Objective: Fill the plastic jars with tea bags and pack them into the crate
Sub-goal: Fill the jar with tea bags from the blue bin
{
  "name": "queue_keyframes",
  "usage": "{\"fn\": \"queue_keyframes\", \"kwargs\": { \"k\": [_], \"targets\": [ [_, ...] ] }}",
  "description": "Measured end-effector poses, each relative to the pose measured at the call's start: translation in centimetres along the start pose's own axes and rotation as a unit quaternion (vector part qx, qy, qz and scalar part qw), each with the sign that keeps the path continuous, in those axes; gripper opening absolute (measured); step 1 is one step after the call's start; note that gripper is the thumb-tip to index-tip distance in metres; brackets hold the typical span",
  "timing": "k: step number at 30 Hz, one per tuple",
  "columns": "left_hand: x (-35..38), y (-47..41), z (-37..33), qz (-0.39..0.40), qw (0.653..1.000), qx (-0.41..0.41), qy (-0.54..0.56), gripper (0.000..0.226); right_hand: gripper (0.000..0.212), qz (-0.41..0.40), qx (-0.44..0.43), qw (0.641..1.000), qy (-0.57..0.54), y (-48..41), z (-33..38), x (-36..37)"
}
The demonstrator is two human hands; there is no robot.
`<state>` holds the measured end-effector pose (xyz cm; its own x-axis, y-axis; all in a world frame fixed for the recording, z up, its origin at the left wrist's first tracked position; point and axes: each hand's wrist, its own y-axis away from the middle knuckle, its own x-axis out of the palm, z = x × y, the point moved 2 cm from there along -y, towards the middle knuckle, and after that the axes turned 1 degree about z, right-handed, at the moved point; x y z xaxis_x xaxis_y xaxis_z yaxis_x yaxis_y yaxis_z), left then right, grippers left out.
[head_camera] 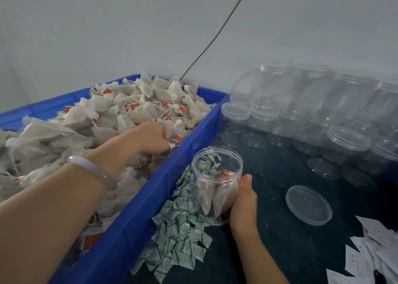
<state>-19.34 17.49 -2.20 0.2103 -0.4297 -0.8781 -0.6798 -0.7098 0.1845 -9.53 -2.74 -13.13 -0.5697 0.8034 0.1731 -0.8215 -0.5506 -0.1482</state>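
Observation:
A blue crate (150,197) on the left holds a heap of white tea bags (120,111) with red tags. My left hand (150,135) reaches into the heap and pinches a tea bag (174,131) near the crate's right wall. An open clear plastic jar (216,182) stands on the dark table just right of the crate, with a few tea bags inside. My right hand (244,206) grips the jar's right side. Its clear lid (308,205) lies flat on the table to the right.
Green-and-white sachets (183,236) are piled along the crate's right wall. Several empty clear jars (301,111) and loose lids (323,168) stand at the back right. White paper slips (370,253) lie at the lower right. A black cable (215,36) runs down the wall.

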Motion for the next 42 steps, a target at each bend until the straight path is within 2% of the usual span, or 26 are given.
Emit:
{"fn": "queue_keyframes", "kwargs": {
  "k": [3, 5, 7, 9, 11, 13, 16, 18, 20, 22, 30, 32, 33, 35, 37, 38, 40, 41, 42],
  "targets": [
    [-0.5, 0.2, -0.7, -0.037, 0.997, 0.051, 0.045, 0.014, 0.057, -0.003, -0.003, 1.000, 0.005, 0.0, -0.1, 0.0],
    [-1.1, 0.6, -1.6, -0.128, 0.983, 0.112, 0.068, 0.019, 0.054, -0.003, -0.007, 1.000, 0.008, 0.0, -0.3, -0.1],
    [-1.8, 1.8, -2.7, -0.227, 0.951, 0.161, 0.134, 0.014, 0.052, -0.001, -0.005, 1.000, 0.009, 0.0, -0.3, -0.1],
    [-2.5, 3.2, -4.0, -0.269, 0.916, 0.197, 0.224, 0.010, 0.052, 0.001, -0.002, 1.000, 0.006, 0.0, -0.4, 0.0],
    [-2.6, 4.6, -5.0, -0.243, 0.897, 0.245, 0.276, 0.015, 0.053, 0.003, 0.001, 1.000, 0.002, 0.0, -0.4, 0.0],
    [-2.2, 6.1, -6.2, -0.185, 0.901, 0.299, 0.253, 0.017, 0.053, 0.004, 0.001, 1.000, -0.001, 0.0, -0.3, 0.1],
    [-0.1, 7.2, -7.7, -0.136, 0.918, 0.368, 0.063, 0.018, 0.057, 0.008, 0.003, 1.000, -0.011, -0.1, -0.2, 0.0],
    [1.5, 7.0, -8.3, -0.088, 0.923, 0.373, -0.047, 0.019, 0.061, 0.015, 0.005, 1.000, -0.011, -0.1, -0.2, 0.1],
    [2.4, 6.6, -8.3, -0.027, 0.930, 0.355, -0.089, 0.020, 0.065, 0.019, 0.009, 1.000, -0.009, -0.1, -0.2, 0.1],
    [2.5, 6.4, -8.0, 0.007, 0.934, 0.348, -0.084, 0.022, 0.068, 0.019, 0.008, 1.000, -0.004, -0.1, -0.1, 0.1],
    [2.5, 5.8, -7.6, 0.006, 0.930, 0.360, -0.072, 0.025, 0.067, 0.009, 0.003, 0.999, 0.033, -0.2, 0.1, 0.1],
    [1.8, 6.1, -7.7, -0.030, 0.928, 0.369, -0.032, 0.022, 0.061, 0.006, -0.001, 1.000, 0.017, -0.1, 0.2, 0.3],
    [1.1, 6.0, -7.7, -0.076, 0.925, 0.372, 0.005, 0.022, 0.058, 0.005, 0.000, 1.000, 0.010, -0.1, 0.2, 0.3],
    [-0.7, 5.1, -6.6, -0.202, 0.919, 0.336, 0.042, 0.024, 0.055, 0.005, 0.003, 1.000, 0.006, -0.1, 0.2, 0.4],
    [-2.2, 3.3, -4.1, -0.291, 0.934, 0.202, -0.041, 0.027, 0.055, 0.003, 0.009, 1.000, 0.006, 0.0, 0.3, 0.3],
    [-2.7, 2.1, -2.3, -0.290, 0.945, 0.092, -0.117, 0.031, 0.056, 0.000, 0.012, 1.000, 0.007, -0.1, 0.3, 0.3],
    [-3.3, 1.0, 1.3, -0.202, 0.943, -0.124, -0.235, 0.050, 0.057, -0.005, 0.015, 1.000, 0.007, -0.1, 0.4, 0.3],
    [-3.5, 0.8, 2.6, -0.163, 0.940, -0.184, -0.238, 0.055, 0.056, -0.005, 0.015, 1.000, 0.006, -0.1, 0.4, 0.4],
    [-3.6, 0.6, 3.6, -0.146, 0.941, -0.209, -0.223, 0.053, 0.055, -0.004, 0.015, 1.000, 0.005, -0.1, 0.4, 0.4]
  ]
}}
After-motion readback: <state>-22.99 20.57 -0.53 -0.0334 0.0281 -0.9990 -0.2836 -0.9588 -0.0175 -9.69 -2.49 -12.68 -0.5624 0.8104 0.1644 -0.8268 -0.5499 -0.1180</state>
